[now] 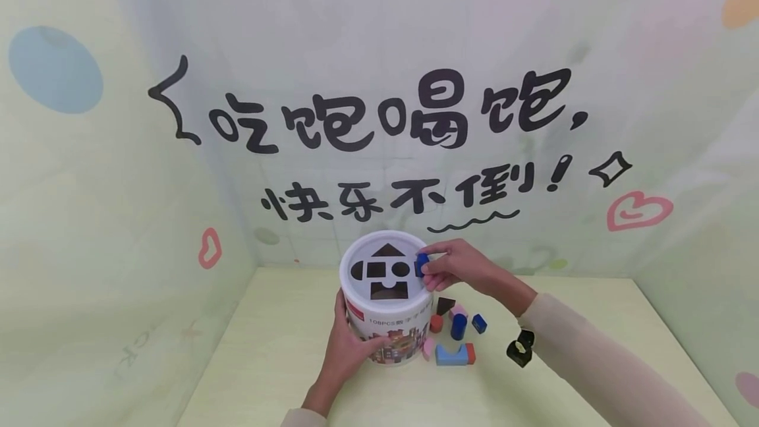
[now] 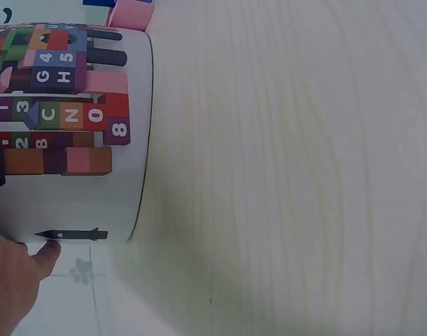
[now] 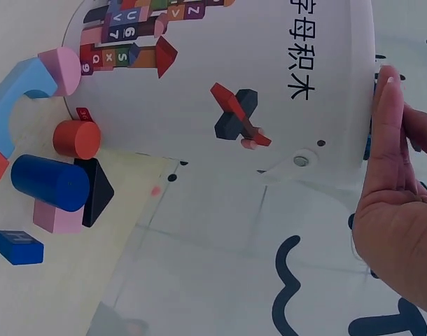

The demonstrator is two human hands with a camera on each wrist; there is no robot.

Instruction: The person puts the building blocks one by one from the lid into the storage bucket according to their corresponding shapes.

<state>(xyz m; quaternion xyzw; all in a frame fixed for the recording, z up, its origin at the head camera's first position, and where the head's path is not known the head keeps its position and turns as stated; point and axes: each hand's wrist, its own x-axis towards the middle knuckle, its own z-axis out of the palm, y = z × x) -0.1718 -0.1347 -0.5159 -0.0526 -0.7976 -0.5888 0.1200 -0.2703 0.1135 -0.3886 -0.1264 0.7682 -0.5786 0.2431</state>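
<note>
A white toy-block bucket (image 1: pixel 385 315) stands on the table, its lid (image 1: pixel 363 250) cut with several shaped holes. My left hand (image 1: pixel 346 348) holds the bucket's left side, thumb across the front and fingers around the far side. Over the lid's right edge, my right hand (image 1: pixel 459 265) pinches a small blue block (image 1: pixel 422 263) between thumb and fingers, right at the right-hand hole. The block's lower end overlaps that hole in the head view. In the right wrist view, fingers (image 3: pixel 385 133) hide most of the block beside the bucket's rim.
Right of the bucket lie loose blocks: a blue cylinder (image 3: pixel 49 183), a red cylinder (image 3: pixel 77 139), a black triangle (image 3: pixel 98 192), a light-blue arch (image 1: pixel 452 355), a small blue block (image 1: pixel 479 323), and pink and red pieces. A printed cloth backdrop (image 1: pixel 379 31) rises behind the table.
</note>
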